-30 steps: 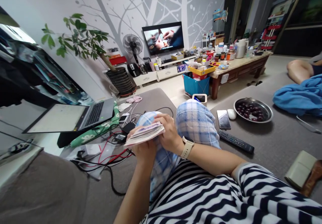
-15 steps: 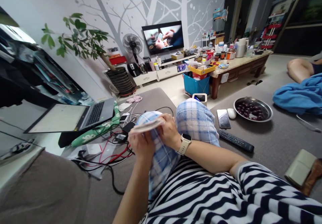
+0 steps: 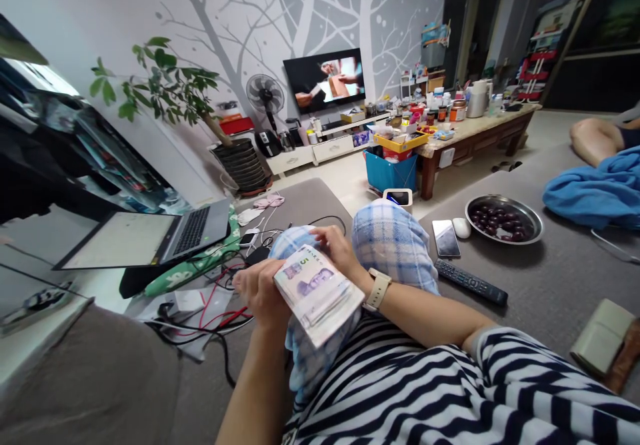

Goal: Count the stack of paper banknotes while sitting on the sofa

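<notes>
A thick stack of banknotes [image 3: 320,288] lies tilted over my raised left knee, its face up towards me. The top note is purple and white and shows a 5. My left hand [image 3: 265,290] is closed on the stack's left edge, fingers bent. On the far right side, my right hand [image 3: 343,252] has its fingers curled at the upper edge of the notes, and part of this hand is hidden behind the stack. A pale-banded watch [image 3: 379,290] is on my right wrist. Blue plaid trousers [image 3: 393,242] cover my knees.
On the sofa to my right are a remote control [image 3: 471,282], a phone [image 3: 446,238], a white mouse [image 3: 461,228] and a steel bowl [image 3: 535,228] of dark round fruit. Left of me, an open laptop [image 3: 193,228] rests on a green cushion [image 3: 217,253] near tangled cables [image 3: 223,318].
The stack has turned from nearly edge-on to face up and tipped towards me. My left hand has shifted slightly left and down. The television picture has changed.
</notes>
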Available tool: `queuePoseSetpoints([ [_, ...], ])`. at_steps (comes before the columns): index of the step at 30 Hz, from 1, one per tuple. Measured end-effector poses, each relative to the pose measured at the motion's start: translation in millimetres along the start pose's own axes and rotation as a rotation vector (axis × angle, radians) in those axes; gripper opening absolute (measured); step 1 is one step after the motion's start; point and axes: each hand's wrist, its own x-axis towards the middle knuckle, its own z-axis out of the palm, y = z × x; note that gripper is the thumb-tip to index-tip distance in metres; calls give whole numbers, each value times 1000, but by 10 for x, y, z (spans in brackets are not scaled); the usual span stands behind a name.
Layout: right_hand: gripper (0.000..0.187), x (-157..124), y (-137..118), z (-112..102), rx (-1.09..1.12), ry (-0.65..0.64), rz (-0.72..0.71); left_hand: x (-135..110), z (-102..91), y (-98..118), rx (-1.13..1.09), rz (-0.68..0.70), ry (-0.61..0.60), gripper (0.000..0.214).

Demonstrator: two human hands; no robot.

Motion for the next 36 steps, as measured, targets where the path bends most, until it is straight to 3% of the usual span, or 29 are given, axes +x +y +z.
queuePoseSetpoints([
  [3,26,76,-63,-76,456,-54,405,157,-85,-41,33,112,56,7],
  [5,38,101,-145,-160,725,-247,674,242,-113,-107,29,219,75,13],
  [7,43,101,-248,-261,908,-432,821,306,-122,-199,14,270,18,12],
  [9,36,91,-356,-357,985,-494,834,366,-131,-299,-26,266,-128,7],
  [13,12,153,-559,-453,923,-509,749,620,-195,-417,-120,241,-399,12],
  [15,14,280,-647,-442,940,-484,696,851,-232,-390,-71,246,-439,11],
  [18,12,598,-726,-384,964,-405,558,1264,-214,-229,9,220,-382,14],
  [20,9,827,-716,-349,944,-278,486,1497,-119,-63,-4,108,-225,23],
  [23,9,1041,-586,-358,849,-46,382,1635,162,206,-310,-274,-18,48],
  [26,11,1027,-359,-453,589,161,207,1461,530,441,-674,-796,85,44],
  [29,10,884,-173,-550,264,301,111,1125,815,621,-843,-1183,33,36],
  [32,13,741,-150,-562,73,335,91,866,897,738,-907,-1296,-25,33],
  [36,17,605,-294,-503,-52,283,8,759,779,823,-1029,-1330,-94,28],
])
